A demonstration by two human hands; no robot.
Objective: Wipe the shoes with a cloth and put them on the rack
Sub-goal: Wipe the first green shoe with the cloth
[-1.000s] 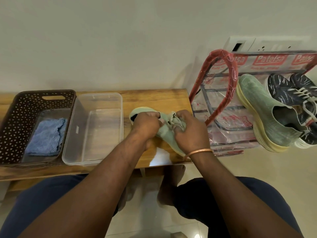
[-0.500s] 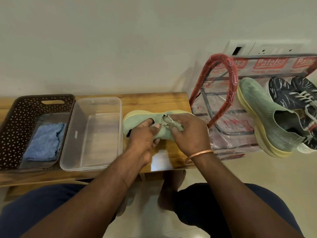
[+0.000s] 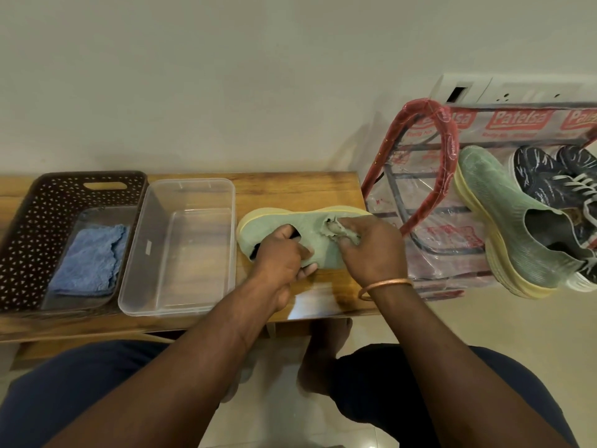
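A pale green knit shoe [image 3: 310, 232] with a yellow sole lies on its side on the wooden bench [image 3: 290, 189]. My left hand [image 3: 281, 257] grips it at the opening, thumb inside. My right hand [image 3: 368, 250] holds a small greenish cloth [image 3: 336, 226] bunched against the shoe's upper. The matching green shoe [image 3: 510, 227] sits on the red-framed rack [image 3: 445, 143] at the right, beside a pair of dark blue laced sneakers [image 3: 555, 176].
A brown perforated basket [image 3: 22, 227] at the bench's left end holds a folded blue cloth [image 3: 90, 260]. An empty clear plastic tub [image 3: 181, 247] stands between the basket and the shoe. The rack is wrapped in printed plastic. My knees and feet are below the bench.
The shoe has been turned from a tilted, lifted pose to lying lengthwise on the bench with its sole facing away. Both hands kept their hold, the right one shifting along the upper with the cloth.
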